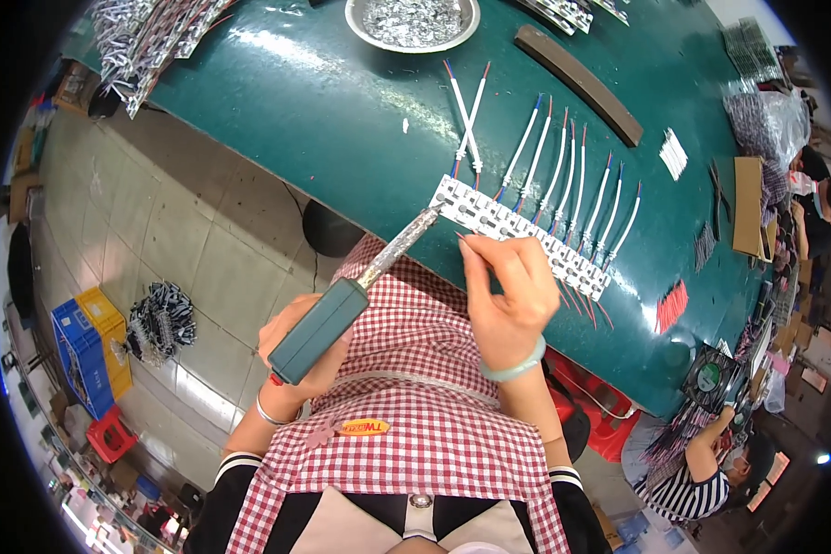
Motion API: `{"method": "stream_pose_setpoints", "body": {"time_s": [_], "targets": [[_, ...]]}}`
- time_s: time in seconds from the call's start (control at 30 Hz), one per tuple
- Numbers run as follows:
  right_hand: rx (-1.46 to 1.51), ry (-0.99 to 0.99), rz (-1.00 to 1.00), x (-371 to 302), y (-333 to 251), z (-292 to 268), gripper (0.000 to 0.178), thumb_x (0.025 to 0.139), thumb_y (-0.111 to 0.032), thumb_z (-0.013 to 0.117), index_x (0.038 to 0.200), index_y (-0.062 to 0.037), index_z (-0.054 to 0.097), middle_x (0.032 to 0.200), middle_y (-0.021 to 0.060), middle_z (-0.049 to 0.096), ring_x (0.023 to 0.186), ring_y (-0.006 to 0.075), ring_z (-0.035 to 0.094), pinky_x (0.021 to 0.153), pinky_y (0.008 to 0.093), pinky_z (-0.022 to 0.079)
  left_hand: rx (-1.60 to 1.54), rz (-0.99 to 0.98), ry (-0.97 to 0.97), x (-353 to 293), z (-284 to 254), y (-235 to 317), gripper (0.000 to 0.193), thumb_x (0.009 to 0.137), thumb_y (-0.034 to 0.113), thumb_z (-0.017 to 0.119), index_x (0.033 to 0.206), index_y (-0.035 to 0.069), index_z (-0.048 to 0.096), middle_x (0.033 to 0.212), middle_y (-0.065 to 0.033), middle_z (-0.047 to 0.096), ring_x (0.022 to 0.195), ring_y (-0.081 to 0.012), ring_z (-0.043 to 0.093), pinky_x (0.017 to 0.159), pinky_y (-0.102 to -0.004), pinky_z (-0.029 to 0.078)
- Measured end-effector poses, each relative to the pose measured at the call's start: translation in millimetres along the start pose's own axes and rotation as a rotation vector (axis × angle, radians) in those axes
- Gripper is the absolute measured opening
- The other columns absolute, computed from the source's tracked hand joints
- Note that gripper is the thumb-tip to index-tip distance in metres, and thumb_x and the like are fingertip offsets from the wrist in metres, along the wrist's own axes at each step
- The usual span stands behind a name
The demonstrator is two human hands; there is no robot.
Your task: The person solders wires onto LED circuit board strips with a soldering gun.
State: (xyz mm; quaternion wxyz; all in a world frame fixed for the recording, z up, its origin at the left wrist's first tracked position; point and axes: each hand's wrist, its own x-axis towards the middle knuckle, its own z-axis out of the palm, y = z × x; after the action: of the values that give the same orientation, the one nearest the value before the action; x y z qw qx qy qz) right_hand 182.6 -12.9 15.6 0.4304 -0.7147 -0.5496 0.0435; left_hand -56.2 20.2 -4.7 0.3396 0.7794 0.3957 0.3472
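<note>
My left hand point(283, 319) is wrapped round the dark green handle of a soldering iron point(325, 323). Its tip reaches the left end of a row of white circuit boards point(503, 222) lying near the table edge. Just in front of that row, my right hand point(515, 300) pinches the end of a thin wire, small and partly hidden by the fingertips. White-sheathed cables point(526, 148) with red and blue ends stand out from the far side of the boards. Two of them cross at the left end. Short red wires point(586, 309) stick out on the near side at the right.
On the green table point(295, 120) are a metal bowl point(414, 26) of silvery scraps, a brown curved bar point(577, 83), white wires point(673, 154) and red wires point(671, 307). Board strips point(152, 42) pile up at the far left. A person in a striped shirt point(688, 489) works at the right.
</note>
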Motion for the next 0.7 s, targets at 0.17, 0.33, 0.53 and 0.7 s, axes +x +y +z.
{"method": "stream_pose_setpoints", "body": {"time_s": [0.17,0.33,0.53,0.7], "targets": [[-0.036,0.037,-0.014,-3.7,14.3,23.3,0.015,0.077,0.007,0.078,0.087,-0.0018,0.072,0.074,0.0074,0.06,0.062,0.018,0.06,0.055,0.0303,0.047,-0.027,0.06,-0.027,-3.0,0.0,-5.8,0.027,0.077,0.0,0.074,0.103,-0.005,0.069,0.092,-0.016,0.068,0.073,-0.026,0.066,0.065,-0.0324,0.051],[-0.082,0.043,-0.039,-3.1,14.0,24.5,0.016,0.076,0.007,0.079,0.087,-0.0026,0.072,0.074,0.0077,0.06,0.062,0.02,0.06,0.056,0.0321,0.047,-0.113,0.002,-0.023,-2.4,3.6,-6.7,0.026,0.076,-0.002,0.074,0.101,-0.007,0.069,0.092,-0.017,0.068,0.075,-0.0266,0.068,0.067,-0.0329,0.053],[-0.092,0.038,-0.046,0.5,14.9,24.8,0.016,0.076,0.005,0.079,0.087,-0.0031,0.071,0.073,0.0082,0.059,0.062,0.0217,0.059,0.055,0.0337,0.046,-0.099,0.034,-0.027,3.6,7.2,-7.1,0.023,0.074,-0.004,0.074,0.097,-0.007,0.068,0.088,-0.0172,0.068,0.074,-0.0277,0.069,0.066,-0.033,0.054],[-0.094,0.035,-0.041,-0.2,12.2,26.6,0.015,0.076,0.005,0.079,0.087,-0.0032,0.071,0.073,0.008,0.059,0.061,0.0217,0.059,0.055,0.0337,0.045,-0.107,0.011,-0.03,2.6,4.1,-6.4,0.021,0.074,-0.004,0.073,0.094,-0.007,0.068,0.084,-0.0162,0.066,0.069,-0.0266,0.067,0.064,-0.0324,0.053]]}}
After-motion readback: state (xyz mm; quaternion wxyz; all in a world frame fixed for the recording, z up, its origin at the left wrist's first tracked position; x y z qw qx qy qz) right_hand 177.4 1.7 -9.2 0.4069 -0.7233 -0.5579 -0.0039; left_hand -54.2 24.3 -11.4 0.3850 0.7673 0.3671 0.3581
